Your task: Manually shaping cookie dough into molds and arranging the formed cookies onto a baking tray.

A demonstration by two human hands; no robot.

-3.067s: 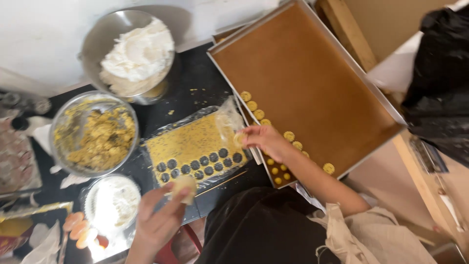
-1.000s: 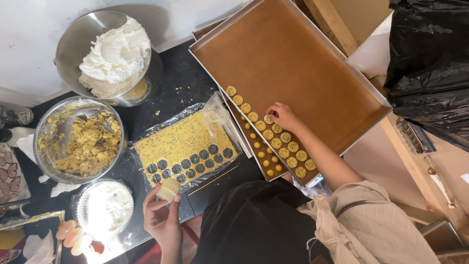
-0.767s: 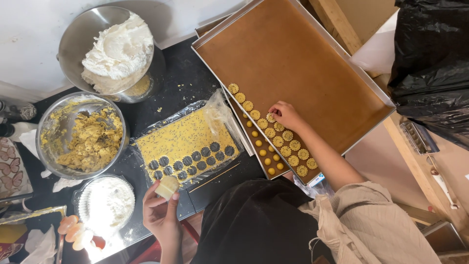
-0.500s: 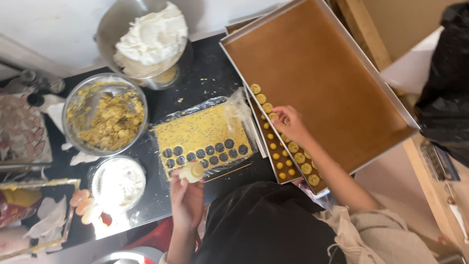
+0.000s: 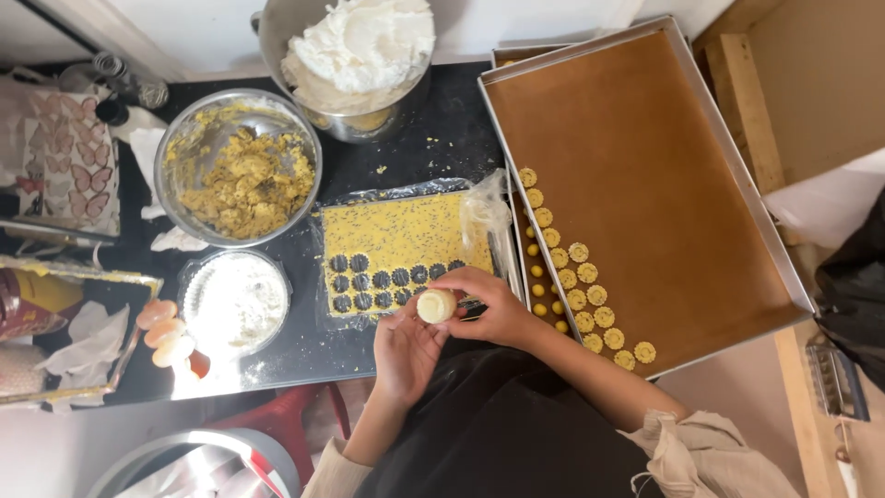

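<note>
Hands together here: left hand (image 5: 403, 350) and right hand (image 5: 489, 309) both pinch a little cookie cutter (image 5: 436, 305), light and stiff I'd guess, best gripped by its sides.

This was a kitchen where someone was baking. A black counter (image 5: 433, 148) held a shiny round metal bowl of crumbly yellow dough (image 5: 238, 168) and a big metal bowl of white cream (image 5: 355, 55). A large flat metal baking tray lined with brown paper (image 5: 645, 166) carried rows of small round yellow cookies (image 5: 581, 286).
</note>
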